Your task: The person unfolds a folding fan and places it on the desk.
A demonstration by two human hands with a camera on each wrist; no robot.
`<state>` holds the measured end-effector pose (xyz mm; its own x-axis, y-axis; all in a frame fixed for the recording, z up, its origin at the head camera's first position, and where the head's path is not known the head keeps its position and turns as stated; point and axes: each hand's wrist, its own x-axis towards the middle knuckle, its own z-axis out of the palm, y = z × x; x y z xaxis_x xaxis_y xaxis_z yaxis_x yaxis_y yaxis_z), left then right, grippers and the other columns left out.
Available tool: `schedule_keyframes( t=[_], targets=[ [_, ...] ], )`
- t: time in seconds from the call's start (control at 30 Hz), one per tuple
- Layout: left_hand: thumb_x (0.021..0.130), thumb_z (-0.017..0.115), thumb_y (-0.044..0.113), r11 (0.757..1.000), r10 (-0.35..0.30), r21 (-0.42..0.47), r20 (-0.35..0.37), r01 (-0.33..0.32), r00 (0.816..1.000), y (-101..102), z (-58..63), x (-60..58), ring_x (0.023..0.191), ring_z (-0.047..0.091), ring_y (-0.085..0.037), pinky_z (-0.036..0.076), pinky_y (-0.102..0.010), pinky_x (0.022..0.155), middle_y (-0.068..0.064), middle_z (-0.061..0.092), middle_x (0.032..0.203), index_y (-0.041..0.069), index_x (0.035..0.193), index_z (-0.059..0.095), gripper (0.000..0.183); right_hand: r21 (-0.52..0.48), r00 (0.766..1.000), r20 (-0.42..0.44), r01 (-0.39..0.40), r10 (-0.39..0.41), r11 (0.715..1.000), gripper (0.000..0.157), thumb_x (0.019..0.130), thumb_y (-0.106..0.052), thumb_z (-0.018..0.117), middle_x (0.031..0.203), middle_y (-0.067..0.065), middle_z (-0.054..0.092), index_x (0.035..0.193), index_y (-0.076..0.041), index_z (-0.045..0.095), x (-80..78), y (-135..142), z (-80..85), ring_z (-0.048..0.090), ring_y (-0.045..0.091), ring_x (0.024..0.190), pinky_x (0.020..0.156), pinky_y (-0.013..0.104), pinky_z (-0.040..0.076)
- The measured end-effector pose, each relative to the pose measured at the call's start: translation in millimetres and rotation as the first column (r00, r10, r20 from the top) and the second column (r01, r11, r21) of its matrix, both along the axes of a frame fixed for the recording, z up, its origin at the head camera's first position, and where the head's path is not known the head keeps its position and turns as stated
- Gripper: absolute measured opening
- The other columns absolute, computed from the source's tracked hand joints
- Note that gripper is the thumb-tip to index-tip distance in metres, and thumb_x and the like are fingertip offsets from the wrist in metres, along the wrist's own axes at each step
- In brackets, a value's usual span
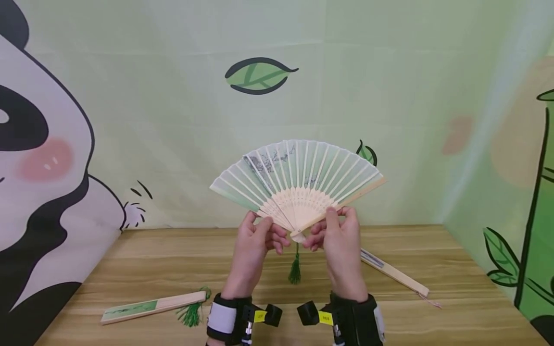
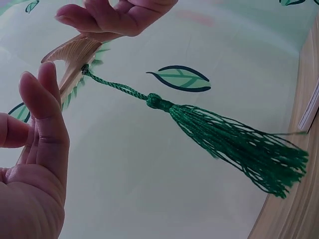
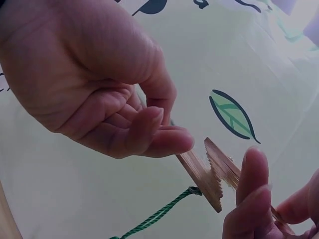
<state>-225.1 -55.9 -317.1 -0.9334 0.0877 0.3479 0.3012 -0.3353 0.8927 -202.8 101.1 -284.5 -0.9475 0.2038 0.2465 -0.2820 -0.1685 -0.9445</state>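
Note:
A folding fan [image 1: 298, 168], pale green with a dark branch print and light wooden ribs, is spread wide above the table in the head view. My left hand [image 1: 256, 240] pinches its left edge near the ribs. On the other side my right hand [image 1: 342, 242] pinches the right guard stick between thumb and fingers. A green tassel [image 1: 295, 270] hangs from the fan's pivot. The left wrist view shows the tassel [image 2: 234, 144] close up beside the left fingers. In the right wrist view, the wooden rib ends [image 3: 209, 174] fan out between both hands.
One closed fan [image 1: 151, 306] with a green tassel lies on the wooden table [image 1: 186, 259] at the left. Another closed fan [image 1: 396, 271] lies at the right, partly behind my right hand. A printed backdrop [image 1: 173, 96] with a panda and leaves rises behind the table.

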Motion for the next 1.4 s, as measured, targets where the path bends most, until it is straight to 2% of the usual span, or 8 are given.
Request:
schedule_keyframes(
  t=[0.3, 0.6, 0.83, 1.1, 1.4],
  targets=[
    [0.104, 0.042, 0.013, 0.999, 0.027, 0.037, 0.02, -0.027, 0.999, 0, 0.1, 0.6, 0.067, 0.063, -0.022, 0.049, -0.026, 0.055, -0.019, 0.06, 0.084, 0.005, 0.104, 0.033, 0.012, -0.051, 1.0, 0.005, -0.016, 0.017, 0.999, 0.02, 0.11, -0.025, 0.035, 0.083, 0.018, 0.054, 0.113, -0.007, 0.028, -0.4, -2, 0.1, 0.063, 0.031, 0.06, 0.05, 0.034, 0.051],
    [0.104, 0.041, 0.013, 0.998, 0.034, 0.055, 0.036, -0.036, 0.999, -1, -0.5, 0.8, 0.069, 0.063, -0.022, 0.051, -0.027, 0.058, -0.019, 0.06, 0.086, 0.004, 0.112, 0.035, 0.014, -0.096, 1.0, -0.02, -0.021, 0.019, 0.995, 0.02, 0.109, -0.024, 0.036, 0.085, 0.021, 0.055, 0.114, -0.007, 0.027, -0.9, -2, -0.2, 0.065, 0.034, 0.065, 0.052, 0.036, 0.053],
    [0.104, 0.041, 0.013, 0.997, 0.036, 0.061, 0.038, -0.038, 0.999, 0, 0.7, 1.2, 0.068, 0.062, -0.022, 0.051, -0.027, 0.058, -0.019, 0.06, 0.085, 0.004, 0.109, 0.034, 0.013, -0.108, 0.999, -0.034, -0.014, 0.011, 0.994, 0.018, 0.109, -0.022, 0.036, 0.084, 0.021, 0.055, 0.113, -0.007, 0.028, -1.0, -3, -0.2, 0.065, 0.034, 0.066, 0.052, 0.035, 0.053],
    [0.104, 0.041, 0.013, 0.997, 0.031, 0.065, 0.016, -0.032, 0.999, 0, 1.4, 1.1, 0.07, 0.061, -0.022, 0.051, -0.028, 0.06, -0.019, 0.06, 0.087, 0.005, 0.12, 0.036, 0.018, -0.135, 0.999, -0.048, -0.005, -0.001, 0.991, 0.018, 0.11, -0.023, 0.035, 0.085, 0.021, 0.054, 0.112, -0.007, 0.028, -1.5, -5, -0.4, 0.066, 0.035, 0.068, 0.053, 0.035, 0.053],
    [0.104, 0.039, 0.01, 0.994, 0.057, 0.09, 0.004, -0.057, 0.998, -2, 1.1, 2.2, 0.07, 0.063, -0.023, 0.052, -0.028, 0.06, -0.018, 0.059, 0.087, 0.005, 0.126, 0.035, 0.023, -0.15, 0.998, -0.065, 0.0, -0.01, 0.989, 0.017, 0.11, -0.023, 0.033, 0.086, 0.021, 0.053, 0.114, -0.007, 0.031, -1.9, -12, -1.4, 0.066, 0.036, 0.07, 0.054, 0.036, 0.054]
  ],
)
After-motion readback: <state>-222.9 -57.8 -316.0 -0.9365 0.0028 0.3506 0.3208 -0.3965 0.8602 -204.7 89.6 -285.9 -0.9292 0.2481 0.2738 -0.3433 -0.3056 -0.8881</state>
